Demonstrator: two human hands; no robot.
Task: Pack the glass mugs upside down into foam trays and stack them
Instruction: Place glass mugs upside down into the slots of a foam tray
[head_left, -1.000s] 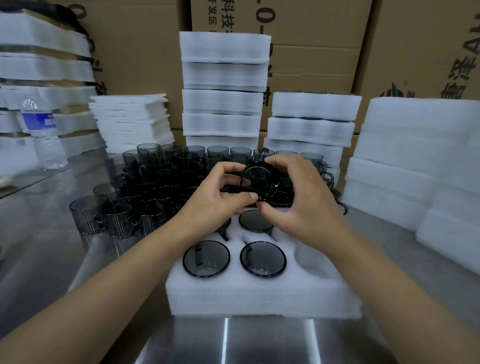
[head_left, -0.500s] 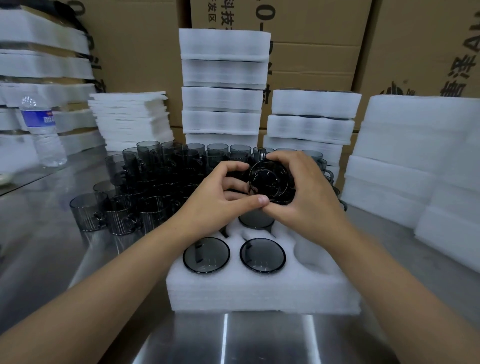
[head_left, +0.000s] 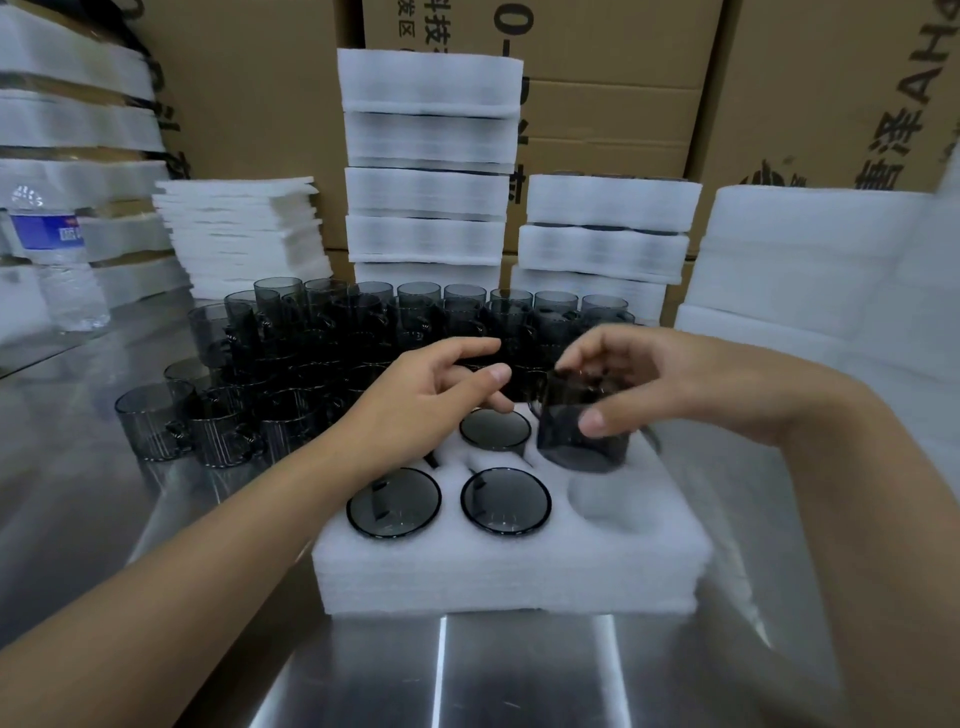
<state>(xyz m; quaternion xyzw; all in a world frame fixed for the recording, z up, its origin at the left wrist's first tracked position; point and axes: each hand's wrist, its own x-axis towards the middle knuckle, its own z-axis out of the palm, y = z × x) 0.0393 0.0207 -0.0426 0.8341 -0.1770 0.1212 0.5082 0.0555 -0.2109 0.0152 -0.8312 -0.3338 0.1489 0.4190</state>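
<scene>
My right hand (head_left: 649, 384) grips a smoky glass mug (head_left: 576, 439), thumb on its wall and fingers curled over its top, at the back-right pocket of the foam tray (head_left: 509, 571). Blur hides which way up it is and whether it touches the foam. My left hand (head_left: 415, 400) hovers loose-fingered, holding nothing, and covers the back-left pocket. Three seated mugs (head_left: 505, 500) show their bases.

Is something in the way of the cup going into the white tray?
Nothing visible. The right hand holds the mug over the foam tray, at its far right; the near right pocket is bare.
</scene>
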